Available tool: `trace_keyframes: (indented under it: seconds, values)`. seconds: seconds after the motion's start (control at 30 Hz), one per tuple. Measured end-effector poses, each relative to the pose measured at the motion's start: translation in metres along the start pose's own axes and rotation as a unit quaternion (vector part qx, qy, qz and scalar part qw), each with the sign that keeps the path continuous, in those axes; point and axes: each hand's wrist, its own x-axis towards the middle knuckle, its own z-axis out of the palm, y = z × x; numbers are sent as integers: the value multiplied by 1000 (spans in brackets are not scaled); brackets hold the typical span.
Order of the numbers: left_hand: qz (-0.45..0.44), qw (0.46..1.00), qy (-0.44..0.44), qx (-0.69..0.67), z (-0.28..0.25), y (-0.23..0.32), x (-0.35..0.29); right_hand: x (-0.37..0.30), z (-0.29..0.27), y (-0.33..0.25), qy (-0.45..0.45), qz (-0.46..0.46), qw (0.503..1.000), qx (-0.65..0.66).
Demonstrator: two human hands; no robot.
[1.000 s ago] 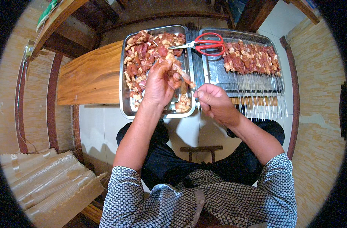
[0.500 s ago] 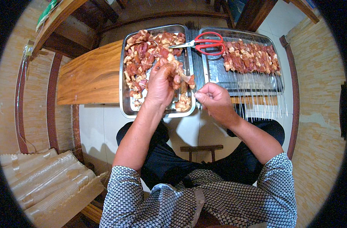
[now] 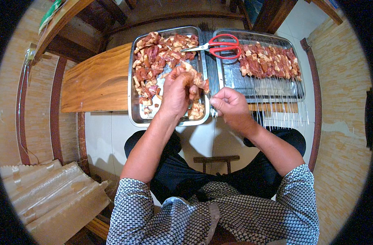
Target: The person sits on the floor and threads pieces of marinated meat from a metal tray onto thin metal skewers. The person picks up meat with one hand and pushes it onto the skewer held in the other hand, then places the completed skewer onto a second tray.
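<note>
My left hand [image 3: 175,94] is closed around pieces of raw meat [image 3: 199,79], above the near right part of a steel tray [image 3: 131,87]. Loose chunks of marinated meat [image 3: 151,57] fill much of that tray. My right hand [image 3: 231,105] is in a pinch just right of the tray's near corner; whatever its fingertips hold is too thin or hidden to make out. Between this tray and a second one lies a bundle of thin metal skewers [image 3: 212,71]. In the second tray [image 3: 232,83], skewers threaded with meat [image 3: 270,61] lie side by side, bare ends pointing toward me.
Red-handled scissors [image 3: 214,44] rest across the skewer bundle and both tray edges, blades leftward. Both trays stand on a wooden bench [image 3: 96,81]. A small stool [image 3: 216,159] is on the floor between my legs. Cardboard-like sheets [image 3: 59,200] lie at lower left.
My left hand has shifted slightly, and the meat in it has turned and sunk a little toward me. The right hand holds its pinch almost in place.
</note>
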Motion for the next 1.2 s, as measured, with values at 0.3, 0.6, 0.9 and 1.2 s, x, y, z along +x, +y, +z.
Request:
trace_keyframes:
  seconds: [0.3, 0.6, 0.9, 1.2]
  values:
    - [56, 996, 58, 46, -20, 19, 17, -4, 0, -1, -15, -10, 996, -82]
    - [7, 998, 58, -16, -20, 20, 14, -4, 3, 2, -5, -15, 997, -71]
    - [-14, 999, 14, 47, -30, 9, 17, -4, 5, 3, -16, -14, 996, -85]
    - [19, 995, 93, -5, -18, 16, 13, -4, 1, 2, -10, 12, 999, -35]
